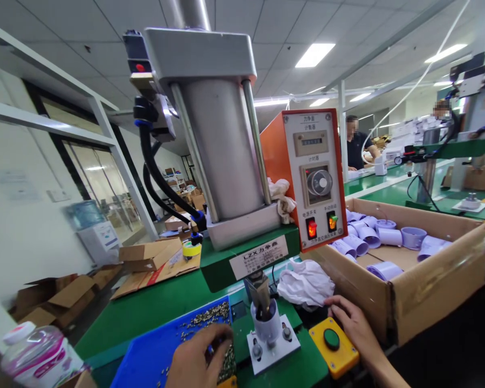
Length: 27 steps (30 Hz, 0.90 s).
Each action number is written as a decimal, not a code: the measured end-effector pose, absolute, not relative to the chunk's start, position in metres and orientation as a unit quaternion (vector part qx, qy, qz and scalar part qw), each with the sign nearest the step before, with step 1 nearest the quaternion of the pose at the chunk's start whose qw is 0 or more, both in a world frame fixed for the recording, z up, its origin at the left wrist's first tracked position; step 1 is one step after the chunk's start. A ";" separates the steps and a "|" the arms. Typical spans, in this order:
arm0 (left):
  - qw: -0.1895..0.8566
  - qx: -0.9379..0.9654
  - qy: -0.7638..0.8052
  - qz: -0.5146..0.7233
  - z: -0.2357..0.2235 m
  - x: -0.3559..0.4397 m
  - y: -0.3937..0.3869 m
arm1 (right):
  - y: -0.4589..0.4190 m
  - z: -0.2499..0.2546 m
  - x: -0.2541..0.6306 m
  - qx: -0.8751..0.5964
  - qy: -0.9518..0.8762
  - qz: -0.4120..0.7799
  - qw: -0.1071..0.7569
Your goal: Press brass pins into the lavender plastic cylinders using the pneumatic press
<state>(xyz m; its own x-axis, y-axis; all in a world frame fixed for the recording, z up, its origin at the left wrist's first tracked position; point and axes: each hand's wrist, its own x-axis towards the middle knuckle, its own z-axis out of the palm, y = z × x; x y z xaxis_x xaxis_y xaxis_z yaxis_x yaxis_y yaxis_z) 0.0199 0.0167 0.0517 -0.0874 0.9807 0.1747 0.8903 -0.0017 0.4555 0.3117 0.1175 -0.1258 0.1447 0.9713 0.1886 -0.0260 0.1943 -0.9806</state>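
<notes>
Lilac plastic cup point(270, 326) seated upright on fixture plate point(272, 361) beneath press ram point(261, 291); best kept square. Left hand point(200, 355) curled over blue tray point(143, 350); fingertip grip cannot be told. Right hand point(351, 319) beside green button point(331, 339), fingers loosely apart; ram best kept finger-free.

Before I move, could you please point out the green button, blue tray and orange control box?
Green button point(331, 339), head view: top face.
Blue tray point(146, 353), head view: bare floor.
Orange control box point(295, 180), head view: front panel.

Press point(226, 145) on a green bench point(161, 307)
Left hand point(198, 355) is over a blue tray point(145, 350) of small parts point(210, 314); right hand point(351, 320) is beside a yellow button box point(343, 360).
</notes>
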 end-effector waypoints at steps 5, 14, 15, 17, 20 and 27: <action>0.116 0.683 0.659 0.294 0.058 0.039 0.042 | 0.116 -0.126 0.313 -0.467 -0.502 0.420 0.594; 0.085 0.742 0.652 0.130 0.093 0.088 0.065 | 0.118 -0.127 0.314 -0.463 -0.514 0.420 0.587; 0.091 0.743 0.654 0.108 0.096 0.090 0.066 | 0.118 -0.127 0.314 -0.464 -0.512 0.420 0.589; 0.107 0.747 0.650 0.091 0.100 0.090 0.068 | 0.118 -0.127 0.314 -0.463 -0.510 0.418 0.592; 0.122 0.758 0.632 0.109 0.100 0.087 0.069 | 0.119 -0.127 0.315 -0.464 -0.516 0.410 0.592; 0.130 0.746 0.643 0.116 0.095 0.087 0.070 | 0.119 -0.128 0.315 -0.463 -0.512 0.420 0.589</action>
